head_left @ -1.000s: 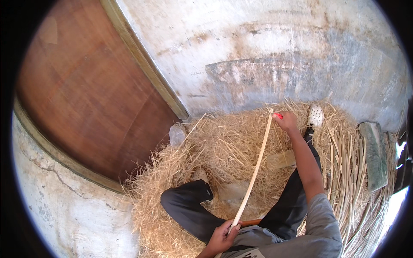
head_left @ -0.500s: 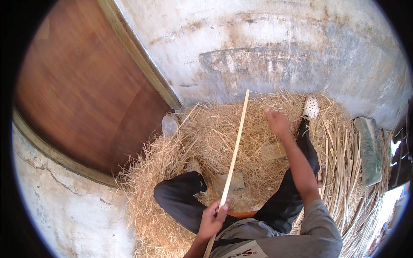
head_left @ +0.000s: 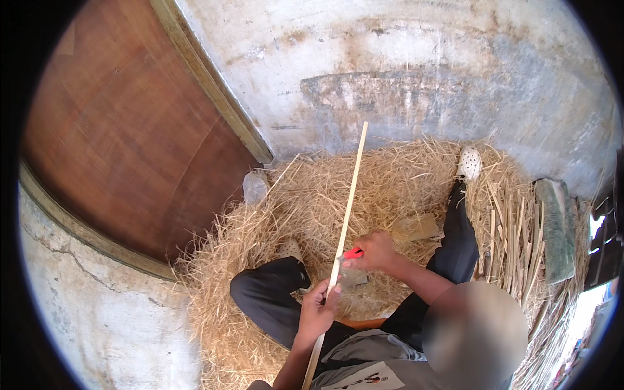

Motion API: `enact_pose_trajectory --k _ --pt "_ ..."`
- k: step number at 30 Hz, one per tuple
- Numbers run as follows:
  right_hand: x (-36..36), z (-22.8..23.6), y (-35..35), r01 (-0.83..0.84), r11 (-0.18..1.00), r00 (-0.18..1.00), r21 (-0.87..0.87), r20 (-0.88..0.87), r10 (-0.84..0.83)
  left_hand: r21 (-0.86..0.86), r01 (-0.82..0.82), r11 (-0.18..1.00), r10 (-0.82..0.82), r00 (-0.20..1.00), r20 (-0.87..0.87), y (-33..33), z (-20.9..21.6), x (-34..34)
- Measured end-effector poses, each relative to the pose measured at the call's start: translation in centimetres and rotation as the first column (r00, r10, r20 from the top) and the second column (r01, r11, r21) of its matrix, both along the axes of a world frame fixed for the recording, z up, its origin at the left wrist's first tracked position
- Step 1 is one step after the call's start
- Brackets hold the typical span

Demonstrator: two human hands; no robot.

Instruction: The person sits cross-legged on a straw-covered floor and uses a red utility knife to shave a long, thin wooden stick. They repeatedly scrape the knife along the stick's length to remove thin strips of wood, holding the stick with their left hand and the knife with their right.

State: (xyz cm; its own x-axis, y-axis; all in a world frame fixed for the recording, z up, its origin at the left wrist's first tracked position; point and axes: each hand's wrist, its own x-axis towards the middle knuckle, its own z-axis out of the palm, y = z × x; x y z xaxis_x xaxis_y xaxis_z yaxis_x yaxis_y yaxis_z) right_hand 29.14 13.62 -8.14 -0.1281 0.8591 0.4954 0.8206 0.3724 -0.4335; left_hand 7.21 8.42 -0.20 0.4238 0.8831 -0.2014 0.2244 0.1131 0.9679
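Observation:
A long, pale, flat strip of wood or bamboo (head_left: pixel 353 179) slants up from my lap, its far tip in front of the wall. My left hand (head_left: pixel 317 308) is closed around its lower part, thumb on top. In my right hand (head_left: pixel 376 251) is a small red-handled knife (head_left: pixel 353 253), gripped just beyond the left hand. The knife's working end meets the strip's right edge; the blade itself is too small to make out clearly.
Straw-like shavings (head_left: pixel 383 175) cover the ground around my legs. A bundle of thin sticks (head_left: pixel 513 250) lies at right beside a greenish stone slab (head_left: pixel 557 231). A flat block (head_left: pixel 416 227) rests in the shavings. A brown door (head_left: pixel 143 130) and a stained wall (head_left: pixel 403 84) stand beyond.
My right hand has come back toward me, from far out over the shavings to the strip near my left hand. The strip's far tip has shifted slightly left and farther away.

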Motion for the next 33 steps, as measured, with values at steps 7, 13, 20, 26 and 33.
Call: enact_pose_trajectory --k 7,13,20,26,33 --pt "1.3 -1.3 1.0 0.165 0.974 0.980 -0.155 -0.085 -0.179 -0.080 -0.022 0.997 0.028 0.996 0.080 -0.5 -0.1 0.3" --pt "3.6 -1.3 2.8 0.235 0.971 0.968 0.051 -0.108 -0.228 -0.008 0.024 1.000 -0.024 0.999 -0.029 -0.8 -0.7 0.0" --pt "7.3 -3.0 4.8 0.465 0.845 0.845 -0.262 -0.154 -0.513 -0.027 0.098 0.995 -0.097 0.994 0.044 -2.4 -1.1 0.2" --pt "6.6 -0.9 3.3 0.437 0.874 0.872 -0.212 -0.141 -0.470 -0.063 0.089 0.994 -0.086 0.995 0.048 -3.7 -0.6 -1.0" --pt "5.6 -0.7 2.3 0.240 0.969 0.971 0.062 -0.023 -0.239 -0.006 0.089 0.996 -0.089 0.996 -0.003 -3.9 0.4 -1.3"
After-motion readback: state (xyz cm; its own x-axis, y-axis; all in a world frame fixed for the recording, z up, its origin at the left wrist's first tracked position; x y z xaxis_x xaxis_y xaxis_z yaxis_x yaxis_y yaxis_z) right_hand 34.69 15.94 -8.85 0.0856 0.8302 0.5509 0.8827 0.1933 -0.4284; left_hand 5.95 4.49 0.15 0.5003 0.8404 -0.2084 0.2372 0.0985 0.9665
